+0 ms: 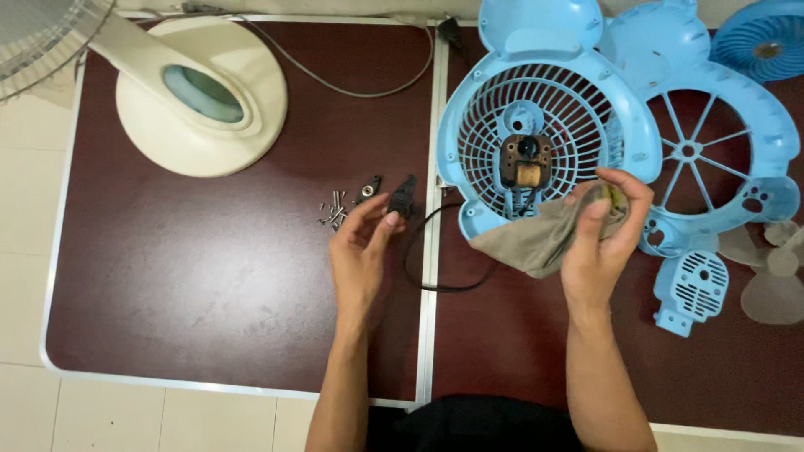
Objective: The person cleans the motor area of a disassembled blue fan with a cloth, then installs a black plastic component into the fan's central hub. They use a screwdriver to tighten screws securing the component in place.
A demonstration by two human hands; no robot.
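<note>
A person's right hand (603, 243) grips a grey cloth (536, 238) beside a blue fan grille (544, 109), while the left hand (362, 251) pinches a small black part (403, 197).

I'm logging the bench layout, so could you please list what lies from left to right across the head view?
Cream fan base → loose screws → left hand → blue rear grille with motor → right hand holding grey cloth → small blue vented cover

Two dark maroon tables (184, 276) with pale edging, butted side by side on a tiled floor (25, 251). Left table: cream fan base (197, 92), small screws (332, 211), two black parts. Right table: blue grille housing (544, 125), blue front frame (720, 142), small blue vent cover (693, 291), black cable (435, 268).
</note>
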